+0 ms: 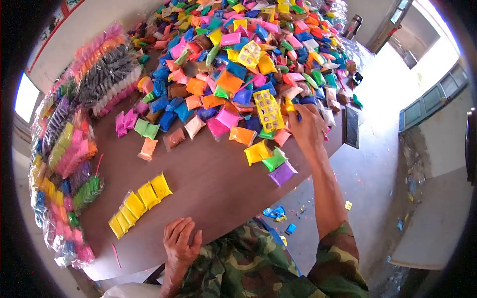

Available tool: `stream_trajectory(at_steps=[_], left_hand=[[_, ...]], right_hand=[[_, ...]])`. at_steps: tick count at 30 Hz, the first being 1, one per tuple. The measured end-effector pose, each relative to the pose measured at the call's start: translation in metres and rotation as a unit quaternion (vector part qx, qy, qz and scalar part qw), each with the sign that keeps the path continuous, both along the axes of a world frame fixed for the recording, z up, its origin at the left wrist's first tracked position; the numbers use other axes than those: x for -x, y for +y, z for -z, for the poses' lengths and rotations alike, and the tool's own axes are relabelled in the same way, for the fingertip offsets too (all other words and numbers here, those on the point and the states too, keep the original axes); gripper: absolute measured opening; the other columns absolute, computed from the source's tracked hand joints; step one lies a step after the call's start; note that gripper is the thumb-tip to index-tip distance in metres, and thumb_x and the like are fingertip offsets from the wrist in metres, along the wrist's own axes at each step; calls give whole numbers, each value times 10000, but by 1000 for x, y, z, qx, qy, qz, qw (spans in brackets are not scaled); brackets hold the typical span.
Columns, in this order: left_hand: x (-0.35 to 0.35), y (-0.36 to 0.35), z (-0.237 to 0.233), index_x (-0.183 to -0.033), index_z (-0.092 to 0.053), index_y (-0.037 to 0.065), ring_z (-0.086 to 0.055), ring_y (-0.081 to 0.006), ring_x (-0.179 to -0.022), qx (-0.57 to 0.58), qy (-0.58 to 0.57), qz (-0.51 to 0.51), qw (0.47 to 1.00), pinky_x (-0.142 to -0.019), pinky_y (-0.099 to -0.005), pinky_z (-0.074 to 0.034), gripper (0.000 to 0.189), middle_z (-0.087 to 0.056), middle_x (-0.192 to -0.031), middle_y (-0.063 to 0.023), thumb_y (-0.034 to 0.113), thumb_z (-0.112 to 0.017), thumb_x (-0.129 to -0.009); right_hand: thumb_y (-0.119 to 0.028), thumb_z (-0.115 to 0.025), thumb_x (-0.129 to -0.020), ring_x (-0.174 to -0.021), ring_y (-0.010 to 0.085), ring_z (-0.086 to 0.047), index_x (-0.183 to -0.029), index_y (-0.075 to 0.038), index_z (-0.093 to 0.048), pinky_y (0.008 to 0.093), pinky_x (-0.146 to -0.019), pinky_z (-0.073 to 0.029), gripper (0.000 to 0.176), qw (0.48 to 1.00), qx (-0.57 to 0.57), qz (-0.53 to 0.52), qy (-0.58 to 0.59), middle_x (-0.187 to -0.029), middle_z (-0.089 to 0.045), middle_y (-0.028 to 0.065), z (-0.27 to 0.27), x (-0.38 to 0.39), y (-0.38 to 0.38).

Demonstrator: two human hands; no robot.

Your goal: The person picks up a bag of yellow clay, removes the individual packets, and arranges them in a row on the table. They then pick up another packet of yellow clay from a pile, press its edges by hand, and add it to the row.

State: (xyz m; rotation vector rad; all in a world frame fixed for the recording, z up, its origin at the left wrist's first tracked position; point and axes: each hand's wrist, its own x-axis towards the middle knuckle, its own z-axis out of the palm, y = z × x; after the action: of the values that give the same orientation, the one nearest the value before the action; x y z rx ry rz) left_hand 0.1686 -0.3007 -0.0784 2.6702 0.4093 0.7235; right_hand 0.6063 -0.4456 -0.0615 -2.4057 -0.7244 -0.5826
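Observation:
My left hand [181, 241] rests at the table's front edge with its fingers slightly curled and apart, holding nothing. Beyond it lies a slanting row of several yellow packets [140, 201]. My right hand [304, 121] reaches into the right side of the big pile of coloured packets [213, 84], its fingers closed on a small yellow packet [289, 105]. Just left of that hand is a yellow sheet with round shapes [268, 110]. Nearer me lie a yellow packet [258, 152], a green packet [275, 159] and a purple packet [282, 174].
Bundled stacks of packets [74, 149] line the table's left edge. A black phone [352, 127] lies at the right edge, and a flask [353, 27] stands at the back right. Some scraps [275, 212] are on the floor.

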Motion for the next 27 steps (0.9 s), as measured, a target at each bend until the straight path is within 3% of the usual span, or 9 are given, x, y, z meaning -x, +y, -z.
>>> stream_trajectory(at_steps=[3,6,7,10,11,15,18,21,27], left_hand=[[-2,0,-5,-1073,-709,14,-679,-361,-1054,16,-10,-5,1000,-923,-479,-550,280,-726,-1152,-145,82,-800,-817],[-9,0,-13,-1094,-714,14,-701,-369,-1009,43,-16,-12,999,-887,-461,-572,304,-734,-1147,-147,79,-814,-814],[-14,0,-14,-1102,-716,18,-707,-365,-1004,54,-30,-5,998,-874,-451,-578,319,-736,-1150,-145,87,-825,-810],[-34,-3,-24,-1138,-722,31,-724,-345,-1005,79,-58,12,995,-844,-420,-593,387,-740,-1167,-139,127,-868,-793],[-46,-5,-32,-1158,-724,37,-728,-332,-1017,82,-65,21,994,-840,-408,-597,424,-739,-1180,-135,150,-888,-784],[-88,-17,-67,-1214,-716,57,-726,-336,-1009,87,-110,64,988,-865,-412,-594,522,-732,-1208,-121,199,-923,-756],[-109,-30,-71,-1200,-722,57,-723,-341,-993,169,-108,89,976,-847,-410,-591,478,-740,-1161,-118,195,-905,-780],[-114,-40,-43,-1145,-745,29,-731,-279,-979,311,-69,145,937,-845,-353,-576,340,-759,-1057,-138,159,-863,-853],[-116,-65,-29,-1105,-772,9,-696,-142,-894,490,-28,146,859,-764,-287,-553,198,-764,-1004,-77,136,-773,-953]], right_hand=[[-185,-722,-941,-953,307,-755,-1131,-78,-753,423,-809,-586,221,996,-82,6,-44,-1079,-758,144,-16,18,-16],[-130,-715,-963,-969,249,-767,-1163,-46,-727,375,-826,-597,217,975,-188,-23,113,-1080,-765,164,-29,51,-34],[-92,-706,-984,-936,179,-758,-1213,-10,-698,307,-801,-597,243,969,-178,-38,169,-1043,-768,132,-29,63,-41],[-75,-663,-1012,-932,134,-733,-1244,23,-677,281,-786,-587,252,900,-303,-167,264,-1009,-754,75,-28,119,-40],[-59,-615,-1037,-922,99,-705,-1267,46,-661,256,-751,-563,257,880,-289,-181,330,-1025,-734,54,-35,139,-41],[-38,-612,-1021,-916,115,-691,-1289,41,-663,281,-736,-557,284,811,-217,-228,492,-1068,-735,93,-31,190,-48],[-25,-628,-998,-942,143,-701,-1270,42,-671,285,-771,-564,284,852,-134,-307,401,-1067,-744,127,-28,209,-55],[-31,-653,-981,-974,151,-701,-1236,47,-677,278,-833,-569,268,832,-161,-272,456,-1095,-743,139,-33,220,-69],[-50,-677,-979,-957,107,-675,-1229,33,-690,270,-839,-564,264,783,-219,-214,541,-1075,-727,82,-13,235,-103]])
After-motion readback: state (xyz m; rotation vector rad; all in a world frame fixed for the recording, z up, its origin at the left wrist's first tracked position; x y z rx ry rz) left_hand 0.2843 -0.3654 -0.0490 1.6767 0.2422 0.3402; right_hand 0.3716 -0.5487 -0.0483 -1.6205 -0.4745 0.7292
